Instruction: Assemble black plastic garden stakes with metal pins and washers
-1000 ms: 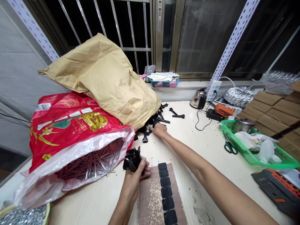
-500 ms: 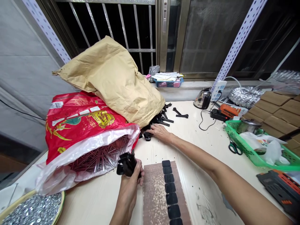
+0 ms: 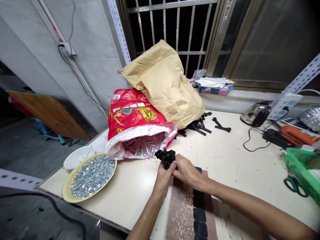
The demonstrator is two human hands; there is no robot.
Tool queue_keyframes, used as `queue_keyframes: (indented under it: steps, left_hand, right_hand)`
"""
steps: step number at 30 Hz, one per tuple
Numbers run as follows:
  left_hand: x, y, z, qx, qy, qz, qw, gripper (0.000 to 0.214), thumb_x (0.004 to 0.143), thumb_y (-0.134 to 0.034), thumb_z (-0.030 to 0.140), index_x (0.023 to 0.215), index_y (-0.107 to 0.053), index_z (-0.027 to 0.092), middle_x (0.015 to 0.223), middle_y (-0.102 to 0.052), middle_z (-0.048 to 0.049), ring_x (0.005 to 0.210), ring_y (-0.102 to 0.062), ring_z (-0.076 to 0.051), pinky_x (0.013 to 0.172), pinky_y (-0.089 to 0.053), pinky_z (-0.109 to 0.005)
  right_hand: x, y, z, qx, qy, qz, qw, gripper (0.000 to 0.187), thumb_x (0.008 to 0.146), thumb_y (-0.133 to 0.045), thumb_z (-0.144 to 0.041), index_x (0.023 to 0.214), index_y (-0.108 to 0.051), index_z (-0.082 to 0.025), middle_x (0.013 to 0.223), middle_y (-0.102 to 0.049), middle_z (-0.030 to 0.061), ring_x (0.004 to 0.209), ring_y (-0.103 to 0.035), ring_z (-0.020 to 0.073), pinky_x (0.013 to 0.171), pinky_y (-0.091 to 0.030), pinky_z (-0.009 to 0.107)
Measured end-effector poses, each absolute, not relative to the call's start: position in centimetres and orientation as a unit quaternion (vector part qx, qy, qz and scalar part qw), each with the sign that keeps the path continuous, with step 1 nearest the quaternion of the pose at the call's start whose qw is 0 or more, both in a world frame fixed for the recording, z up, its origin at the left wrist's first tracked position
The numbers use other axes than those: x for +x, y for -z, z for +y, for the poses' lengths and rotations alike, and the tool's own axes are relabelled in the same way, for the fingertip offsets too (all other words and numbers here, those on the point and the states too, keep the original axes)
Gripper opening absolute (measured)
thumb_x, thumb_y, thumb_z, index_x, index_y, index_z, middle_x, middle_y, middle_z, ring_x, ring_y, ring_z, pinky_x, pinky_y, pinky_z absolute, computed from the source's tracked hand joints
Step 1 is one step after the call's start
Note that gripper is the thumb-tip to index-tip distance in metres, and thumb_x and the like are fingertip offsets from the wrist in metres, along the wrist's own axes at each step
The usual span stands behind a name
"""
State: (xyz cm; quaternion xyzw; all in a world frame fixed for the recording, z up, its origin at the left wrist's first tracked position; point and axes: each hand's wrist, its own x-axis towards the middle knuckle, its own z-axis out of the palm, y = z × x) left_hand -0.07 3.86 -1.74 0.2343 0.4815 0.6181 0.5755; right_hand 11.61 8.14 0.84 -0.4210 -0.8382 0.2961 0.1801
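Observation:
My left hand (image 3: 163,178) is closed around a bunch of black plastic parts (image 3: 165,156), held just above the table. My right hand (image 3: 186,171) meets it from the right, fingers curled against the same bunch. Both hands hover over the far end of a brown board (image 3: 183,210) carrying a row of black pads (image 3: 199,213). More black plastic parts (image 3: 200,126) spill from under a tan paper sack (image 3: 166,83) farther back.
A red bag (image 3: 135,115) full of long nails lies open just left of my hands. A yellow dish of small metal pieces (image 3: 90,175) and a white bowl (image 3: 77,156) sit at the table's left edge. A kettle (image 3: 255,113), an orange tool (image 3: 296,135) and a green basket (image 3: 300,163) stand right.
My right hand has drawn back from the pile under the tan sack and joined my left hand at the bunch. The view has swung left.

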Motion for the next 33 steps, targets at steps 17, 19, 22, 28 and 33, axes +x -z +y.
queue_keyframes:
  steps: [17,19,22,28,33]
  left_hand:
    - [-8.6,2.6,-2.0,0.228,-0.608,0.567,0.507,0.033,0.063,-0.075,0.034,0.080,-0.057,0.013,0.058,-0.053,0.0041,0.042,-0.043,-0.005,0.043,-0.032,-0.020]
    - [-8.9,2.5,-2.1,0.230,-0.621,0.547,0.512,0.033,0.064,-0.075,0.035,0.081,-0.058,0.013,0.060,-0.054,0.0030,0.045,-0.045,-0.006,0.044,-0.033,-0.020]
    - [-9.3,2.3,-2.0,0.235,-0.642,0.509,0.523,0.035,0.066,-0.075,0.032,0.091,-0.058,0.014,0.073,-0.060,-0.0008,0.054,-0.052,-0.009,0.047,-0.039,-0.022]
    - [-9.2,2.7,-1.2,0.236,-0.675,0.491,0.497,0.052,0.064,-0.077,0.026,0.109,-0.053,0.019,0.080,-0.060,-0.0006,0.064,-0.056,-0.011,0.043,-0.035,-0.018]
    - [-9.0,2.5,-1.2,0.252,-0.662,0.495,0.503,0.060,0.061,-0.078,0.027,0.116,-0.054,0.023,0.090,-0.063,-0.0009,0.077,-0.063,-0.016,0.062,-0.052,-0.026]
  right_hand:
    - [-3.2,-0.8,15.9,-0.505,-0.255,-0.818,0.108,0.022,0.083,-0.057,-0.029,0.088,-0.068,-0.011,0.097,-0.068,0.0172,0.095,-0.064,0.0278,0.075,-0.046,0.032]
    - [-4.2,-0.1,16.1,-0.516,-0.239,-0.817,0.098,0.018,0.080,-0.058,-0.023,0.090,-0.068,-0.011,0.098,-0.068,0.0179,0.095,-0.063,0.0295,0.075,-0.046,0.033]
    - [-4.0,0.7,16.6,-0.516,-0.232,-0.818,0.103,0.021,0.081,-0.053,-0.022,0.093,-0.066,-0.011,0.097,-0.068,0.0169,0.093,-0.064,0.0279,0.073,-0.045,0.031]
    - [-0.1,0.2,16.6,-0.485,-0.231,-0.832,0.139,0.022,0.087,-0.043,-0.024,0.093,-0.062,-0.016,0.091,-0.068,0.0073,0.083,-0.062,0.0179,0.069,-0.039,0.023]
    - [3.2,-1.6,14.6,-0.440,-0.199,-0.853,0.199,0.024,0.094,-0.035,-0.030,0.109,-0.052,-0.022,0.090,-0.064,0.0018,0.080,-0.058,0.0160,0.067,-0.034,0.022]
